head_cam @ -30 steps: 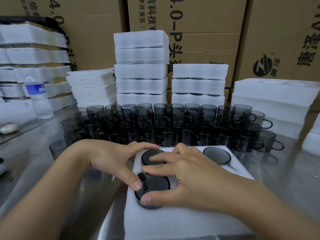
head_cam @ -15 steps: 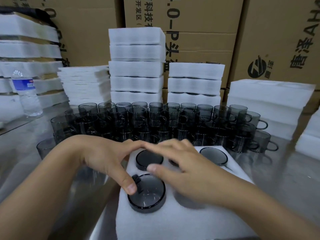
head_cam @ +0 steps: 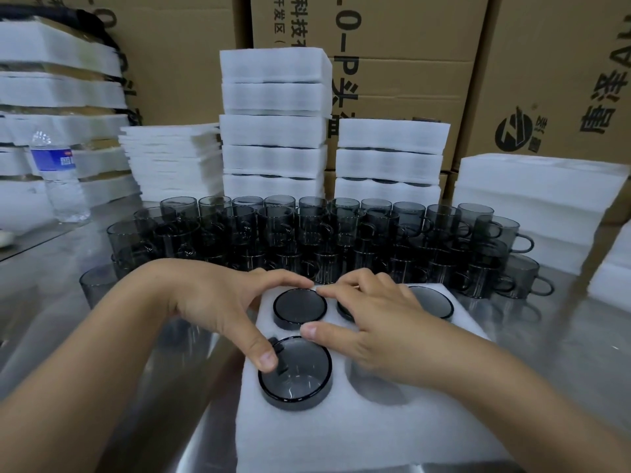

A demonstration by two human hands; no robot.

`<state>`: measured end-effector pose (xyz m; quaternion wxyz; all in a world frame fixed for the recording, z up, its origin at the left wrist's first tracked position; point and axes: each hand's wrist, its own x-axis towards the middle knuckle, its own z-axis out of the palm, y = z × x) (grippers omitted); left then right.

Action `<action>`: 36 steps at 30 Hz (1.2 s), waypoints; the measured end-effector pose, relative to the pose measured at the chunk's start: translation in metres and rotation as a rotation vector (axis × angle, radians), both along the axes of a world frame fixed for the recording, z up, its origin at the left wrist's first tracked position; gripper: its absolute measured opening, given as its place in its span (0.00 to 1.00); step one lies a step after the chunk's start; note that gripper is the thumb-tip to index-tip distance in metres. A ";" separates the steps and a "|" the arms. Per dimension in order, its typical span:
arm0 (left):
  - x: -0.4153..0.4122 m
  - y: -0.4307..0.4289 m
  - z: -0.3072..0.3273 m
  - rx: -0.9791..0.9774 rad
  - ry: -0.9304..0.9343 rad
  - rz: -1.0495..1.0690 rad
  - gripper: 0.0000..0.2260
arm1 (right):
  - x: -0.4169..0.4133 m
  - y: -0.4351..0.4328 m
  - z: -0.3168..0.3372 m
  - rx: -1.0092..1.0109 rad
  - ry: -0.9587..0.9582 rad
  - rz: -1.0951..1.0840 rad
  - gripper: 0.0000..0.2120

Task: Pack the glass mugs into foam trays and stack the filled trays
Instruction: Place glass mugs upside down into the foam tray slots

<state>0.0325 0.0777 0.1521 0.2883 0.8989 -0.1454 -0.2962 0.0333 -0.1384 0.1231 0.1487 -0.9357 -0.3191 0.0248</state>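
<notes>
Head: left hand (head_cam: 218, 308), right hand (head_cam: 372, 322) open, fingers spread on mugs (head_cam: 300, 380) in foam tray (head_cam: 341, 438); carton (head_cam: 392, 46) "0-P"

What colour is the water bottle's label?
The water bottle label is blue, clearest in the head view.

foam tray (head_cam: 358, 438): white, lying flat | smoky glass mugs (head_cam: 300, 380): four seated in it | loose mugs (head_cam: 341, 233): clustered behind

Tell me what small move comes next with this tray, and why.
Probably reach the right hand to the loose mugs behind the tray and take one. The near mug sits in its hole, the left hand touches it only with the thumb, and the hole beside it is empty.
</notes>
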 end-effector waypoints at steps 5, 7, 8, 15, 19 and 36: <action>0.002 0.001 -0.002 0.017 -0.043 -0.011 0.44 | 0.001 -0.001 -0.002 -0.038 -0.037 0.027 0.32; 0.003 0.002 -0.005 -0.016 -0.037 -0.014 0.44 | 0.001 -0.002 -0.007 -0.020 -0.050 0.033 0.31; 0.003 0.004 -0.006 -0.031 -0.024 -0.016 0.43 | 0.000 -0.001 -0.008 -0.014 -0.054 0.036 0.30; -0.004 -0.021 -0.012 -0.101 -0.529 0.088 0.33 | 0.004 -0.004 0.010 1.004 0.136 -0.287 0.18; -0.017 -0.071 -0.022 -0.235 -0.925 0.132 0.17 | 0.002 -0.005 0.013 1.218 0.034 -0.299 0.15; -0.018 -0.091 -0.043 0.208 -0.833 -0.036 0.20 | 0.002 0.005 0.009 1.109 -0.028 -0.278 0.18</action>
